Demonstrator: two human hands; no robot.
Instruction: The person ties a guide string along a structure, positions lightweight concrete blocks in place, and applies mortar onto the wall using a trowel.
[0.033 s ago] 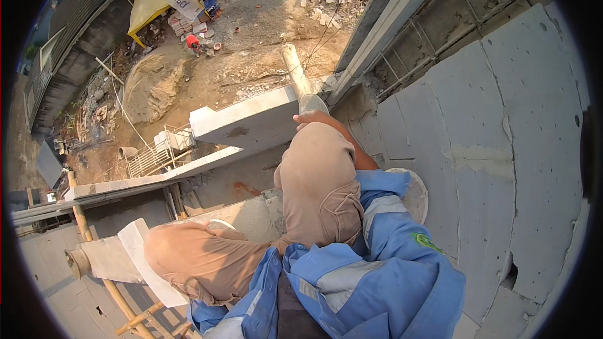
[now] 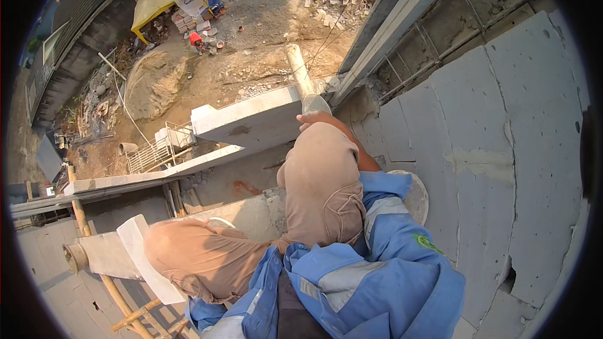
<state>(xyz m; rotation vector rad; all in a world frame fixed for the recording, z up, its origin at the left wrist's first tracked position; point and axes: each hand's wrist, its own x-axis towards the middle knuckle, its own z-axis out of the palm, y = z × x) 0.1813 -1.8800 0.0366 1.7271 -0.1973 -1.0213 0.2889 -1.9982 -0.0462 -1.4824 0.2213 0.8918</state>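
Note:
My right hand [image 2: 310, 118] reaches past my raised right knee, with the knee hiding part of it. Its visible fingers are bent and lie against the lower edge of a grey, rounded, mortar-coloured piece [image 2: 316, 105]; what they grip is hidden. Just beyond, a pale round wooden post [image 2: 299, 69] runs outward. Over by my left knee, a small patch of skin [image 2: 205, 221] shows beside a white curved rim [image 2: 222, 221]; it may be part of my left hand, whose fingers are not clear. A white block [image 2: 134, 238] sits against my left knee.
Grey block wall [image 2: 477, 125] rises close on my right. A concrete ledge [image 2: 251, 119] crosses ahead, with ground far below. Bamboo poles [image 2: 116, 289] stand at lower left. A round bucket-like rim [image 2: 418, 198] is beside my right sleeve. A person in red [image 2: 195, 39] is down on the ground.
The view has shifted very slightly. My right hand stays at the same grey piece, and nothing else has visibly moved.

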